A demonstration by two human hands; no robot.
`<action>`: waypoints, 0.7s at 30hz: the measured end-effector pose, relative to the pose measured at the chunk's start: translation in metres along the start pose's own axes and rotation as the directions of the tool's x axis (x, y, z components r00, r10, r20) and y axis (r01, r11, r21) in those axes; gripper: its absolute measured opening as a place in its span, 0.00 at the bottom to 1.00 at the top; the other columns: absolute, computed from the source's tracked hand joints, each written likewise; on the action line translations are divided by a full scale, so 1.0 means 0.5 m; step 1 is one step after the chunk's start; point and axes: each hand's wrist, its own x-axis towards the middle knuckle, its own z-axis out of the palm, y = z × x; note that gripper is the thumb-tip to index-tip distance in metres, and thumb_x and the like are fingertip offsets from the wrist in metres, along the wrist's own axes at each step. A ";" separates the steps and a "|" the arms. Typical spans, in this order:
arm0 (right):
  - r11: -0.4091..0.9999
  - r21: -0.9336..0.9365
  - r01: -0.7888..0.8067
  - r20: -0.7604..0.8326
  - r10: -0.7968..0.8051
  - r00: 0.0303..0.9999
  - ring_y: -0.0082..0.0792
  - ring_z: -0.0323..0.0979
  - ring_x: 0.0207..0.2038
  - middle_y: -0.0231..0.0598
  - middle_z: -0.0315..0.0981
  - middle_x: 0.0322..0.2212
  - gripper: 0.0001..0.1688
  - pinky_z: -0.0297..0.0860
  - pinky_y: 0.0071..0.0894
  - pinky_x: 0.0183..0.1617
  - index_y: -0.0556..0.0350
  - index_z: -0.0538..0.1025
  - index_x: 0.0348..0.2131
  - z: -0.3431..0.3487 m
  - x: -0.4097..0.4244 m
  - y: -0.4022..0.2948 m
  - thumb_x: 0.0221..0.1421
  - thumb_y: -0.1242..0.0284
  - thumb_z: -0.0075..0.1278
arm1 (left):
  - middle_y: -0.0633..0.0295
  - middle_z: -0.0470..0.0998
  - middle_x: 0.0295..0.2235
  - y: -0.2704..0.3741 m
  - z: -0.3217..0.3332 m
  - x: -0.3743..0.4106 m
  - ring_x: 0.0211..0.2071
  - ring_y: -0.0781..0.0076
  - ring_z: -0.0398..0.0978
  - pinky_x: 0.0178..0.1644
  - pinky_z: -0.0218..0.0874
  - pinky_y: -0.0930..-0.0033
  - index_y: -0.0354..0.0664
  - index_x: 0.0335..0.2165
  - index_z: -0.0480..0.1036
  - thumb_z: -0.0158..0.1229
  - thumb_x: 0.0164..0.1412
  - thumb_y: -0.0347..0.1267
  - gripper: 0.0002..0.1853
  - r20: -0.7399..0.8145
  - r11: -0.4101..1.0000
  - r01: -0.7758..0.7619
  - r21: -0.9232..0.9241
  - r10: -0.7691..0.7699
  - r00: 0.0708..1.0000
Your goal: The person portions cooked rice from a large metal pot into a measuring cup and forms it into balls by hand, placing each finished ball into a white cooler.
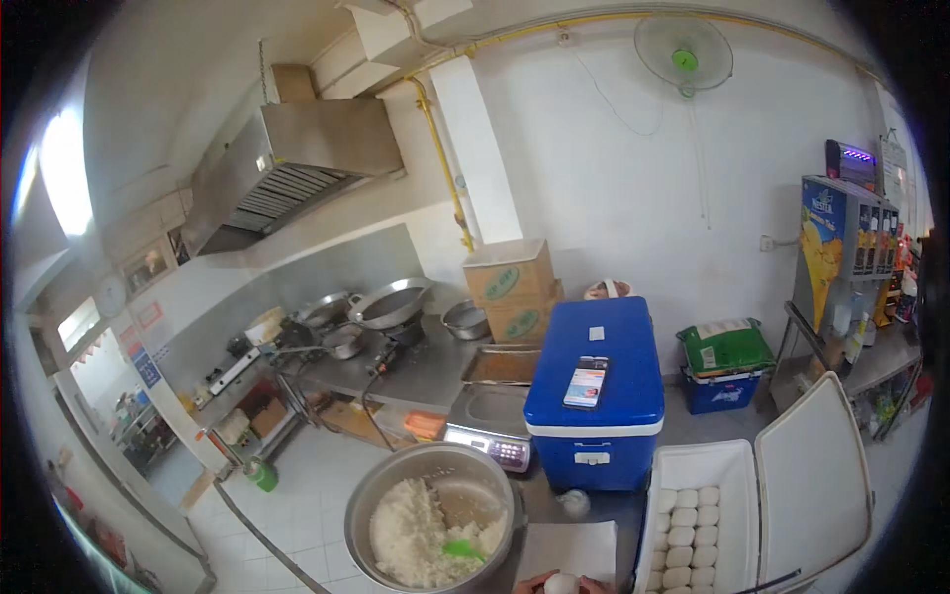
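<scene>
At the bottom edge, my left hand (536, 583) and my right hand (596, 586) hold a rounded white bundle (562, 584) between them, fingers on either side of it. Both hands are cut off by the picture's edge. The bundle is over the near end of white paper sheets (570, 546). To the left stands a large metal pot (358, 512) partly filled with cooked white rice (404, 531). A bright green rice scoop (463, 549) rests in that rice. On the right, an open white-lined cooler (705, 462) holds several similar white bundles (683, 536) in rows.
Behind the paper are a blue cooler (594, 460) with a smartphone (585, 383) on its lid, a clear plastic bag (574, 503) and a digital scale (490, 447). The open cooler's lid (815, 482) leans out rightward. Woks (392, 303) sit on the back counter.
</scene>
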 end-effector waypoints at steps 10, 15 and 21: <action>0.485 0.868 -0.109 0.094 0.056 0.994 0.57 0.72 0.55 0.44 0.64 0.60 0.56 0.74 0.55 0.57 0.69 0.41 0.71 -0.153 -0.154 -0.312 0.60 0.71 0.60 | 0.56 0.76 0.42 -0.045 0.025 0.080 0.40 0.64 0.75 0.41 0.68 0.63 0.42 0.43 0.77 0.63 0.64 0.31 0.10 -0.195 0.737 -0.320 0.595 0.518 0.832; 0.597 0.799 -0.074 -0.094 0.245 0.965 0.32 0.77 0.49 0.42 0.80 0.47 0.43 0.73 0.36 0.53 0.57 0.75 0.56 -0.077 -0.072 -0.164 0.40 0.67 0.73 | 0.65 0.82 0.37 0.177 0.161 0.046 0.37 0.80 0.75 0.41 0.67 0.71 0.36 0.51 0.77 0.55 0.72 0.37 0.17 -0.342 0.579 0.351 0.736 -0.130 0.931; 0.980 0.159 0.117 -0.511 -0.020 0.860 0.51 0.71 0.58 0.52 0.74 0.54 0.46 0.66 0.48 0.64 0.59 0.73 0.56 -0.196 -0.104 -0.226 0.41 0.60 0.72 | 0.66 0.76 0.28 0.234 0.244 0.111 0.30 0.78 0.69 0.33 0.63 0.67 0.37 0.38 0.76 0.57 0.71 0.43 0.17 -0.105 0.704 0.294 0.647 -0.300 0.948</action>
